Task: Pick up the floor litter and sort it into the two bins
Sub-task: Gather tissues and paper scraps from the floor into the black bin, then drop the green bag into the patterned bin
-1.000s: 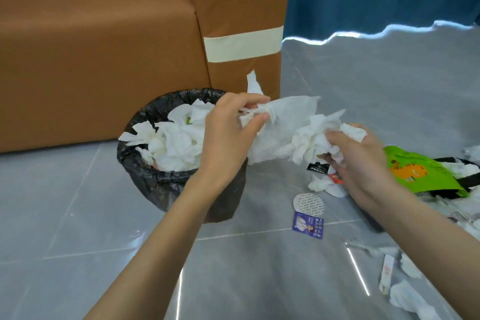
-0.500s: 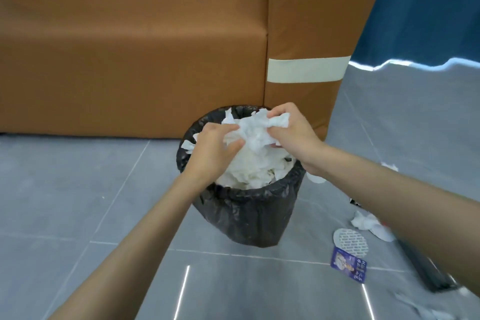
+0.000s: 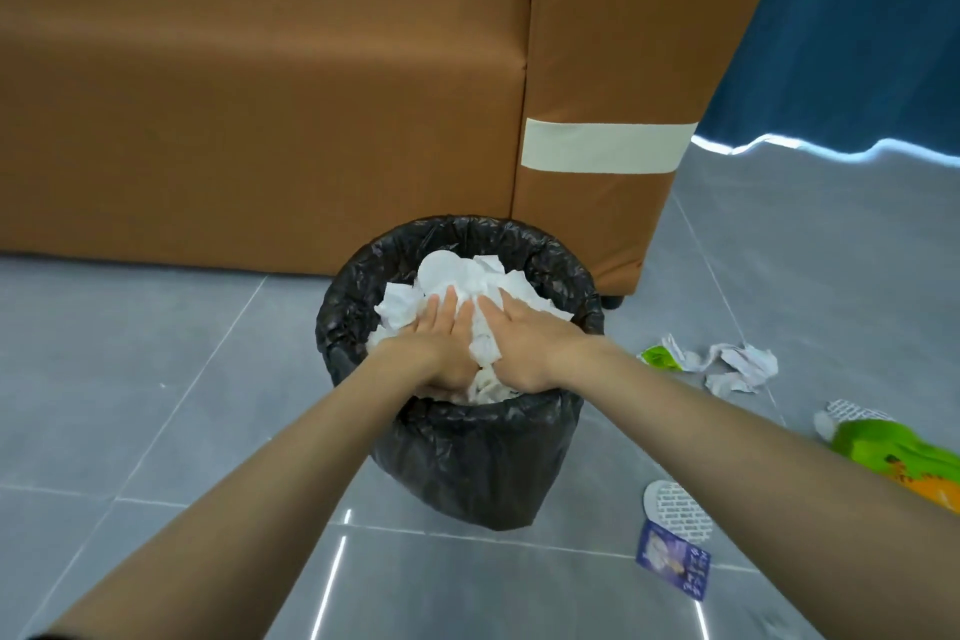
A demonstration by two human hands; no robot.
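so we've got both hands down in the black-lined bin here; left hand and right hand lie side by side, palms down, fingers straight and pointing away from us, pressing flat on the heap of white tissue that fills the bin up to its rim; neither hand is pinching or curling round anything, it's a plain flat push, and a wad of tissue bulges up in the gap between the two; some round white bits sit at the far side of the heap, can't tell what they are; the bin stands on the grey tiled floor right in front of the orange sofa, close to the sofa's arm with the pale strip of tape on it; behind the bin and off to its right hangs a blue curtain; plenty of litter lies on the floor to the right of the bin; a green scrap and some crumpled white paper near it, a green and orange packet further right, partly behind our right forearm; nearer to us, right of the bin's base, a round white patterned lid touches or overlaps a small purple card
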